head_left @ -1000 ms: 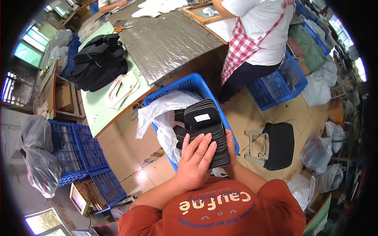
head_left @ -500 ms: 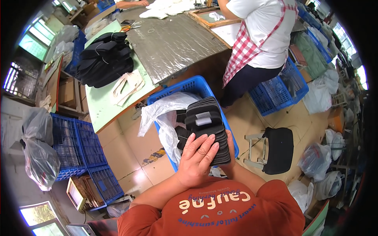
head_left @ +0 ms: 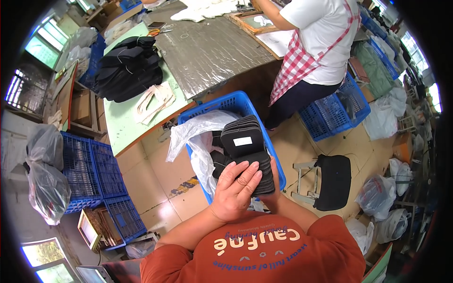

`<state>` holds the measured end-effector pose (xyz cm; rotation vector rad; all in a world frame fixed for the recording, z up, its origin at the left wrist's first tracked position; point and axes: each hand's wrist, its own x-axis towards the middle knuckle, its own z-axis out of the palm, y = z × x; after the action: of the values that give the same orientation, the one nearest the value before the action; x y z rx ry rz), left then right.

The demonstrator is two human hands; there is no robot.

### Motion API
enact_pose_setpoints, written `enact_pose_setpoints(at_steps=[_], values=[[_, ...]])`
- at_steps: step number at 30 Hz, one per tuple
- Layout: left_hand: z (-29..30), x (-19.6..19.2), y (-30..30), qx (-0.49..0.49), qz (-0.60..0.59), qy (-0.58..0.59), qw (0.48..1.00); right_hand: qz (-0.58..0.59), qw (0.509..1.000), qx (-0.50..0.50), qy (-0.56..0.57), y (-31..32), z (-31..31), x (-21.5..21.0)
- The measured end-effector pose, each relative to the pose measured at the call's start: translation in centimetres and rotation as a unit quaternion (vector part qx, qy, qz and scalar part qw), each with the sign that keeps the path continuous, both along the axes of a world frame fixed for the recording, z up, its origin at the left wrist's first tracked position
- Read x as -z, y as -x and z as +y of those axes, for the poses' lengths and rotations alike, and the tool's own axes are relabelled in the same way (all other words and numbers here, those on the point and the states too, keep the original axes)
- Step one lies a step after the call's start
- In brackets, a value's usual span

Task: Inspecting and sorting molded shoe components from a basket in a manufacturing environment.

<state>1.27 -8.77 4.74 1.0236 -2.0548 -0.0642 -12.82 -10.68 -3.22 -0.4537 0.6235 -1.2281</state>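
Between my hands is a thick stack of black padded fabric pieces (head_left: 241, 128), held over a blue plastic crate. The stack is parted in two, and a small white label (head_left: 243, 141) lies on the face of its far part. My left hand (head_left: 235, 187) rests across the near part, its fingers close together and pressing on the pieces. Along the stack's right side my right hand (head_left: 273, 185) grips it; most of those fingers are hidden. The blue crate (head_left: 279, 165) has a crumpled clear plastic bag (head_left: 200, 123) over its left side and more black pieces inside.
Ahead is a plastic-covered table (head_left: 212, 52), with a bundle of black fabric pieces (head_left: 130, 70) and a white fabric loop (head_left: 153, 101) on its green-topped neighbour (head_left: 123, 123). A co-worker in a checked apron (head_left: 302, 61) stands ahead right. A black-seated stool (head_left: 333, 183) stands right.
The far part of the stack has shifted slightly, and its white label now shows flat and sharp. My hands stay almost in place. The co-worker's arm has moved.
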Motion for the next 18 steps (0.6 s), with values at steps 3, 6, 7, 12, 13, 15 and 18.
enact_pose_setpoints(at_steps=[3, 6, 7, 12, 13, 15, 18], values=[[-0.1, 0.2, -0.1, -0.007, -0.003, 0.0, 1.0, -0.088, 0.994, -0.013, -0.058, 0.1, 0.0, -1.0], [-0.2, 0.5, 0.0, -0.013, 0.003, 0.009, 1.0, 0.194, 0.964, 0.016, 0.18, -0.3, 0.3, -1.3], [-0.2, 0.5, 0.0, -0.016, 0.002, 0.01, 1.0, 0.194, 0.964, 0.016, 0.179, -0.3, 0.3, -1.5], [-0.4, 0.8, -0.1, -0.016, -0.002, 0.013, 1.0, 0.19, 0.96, 0.015, 0.203, -0.1, 0.4, -1.0], [-0.5, 1.0, -0.1, -0.018, -0.004, 0.019, 1.0, 0.191, 0.96, 0.016, 0.203, 0.0, 0.4, -0.9], [-0.5, 1.1, -0.1, -0.022, -0.008, 0.024, 0.999, 0.311, 0.918, 0.028, 0.245, 0.0, 0.4, -1.2], [-0.5, 1.2, 0.1, -0.031, 0.006, 0.018, 0.999, 0.261, 0.941, 0.012, 0.213, -0.2, 0.5, -0.7]])
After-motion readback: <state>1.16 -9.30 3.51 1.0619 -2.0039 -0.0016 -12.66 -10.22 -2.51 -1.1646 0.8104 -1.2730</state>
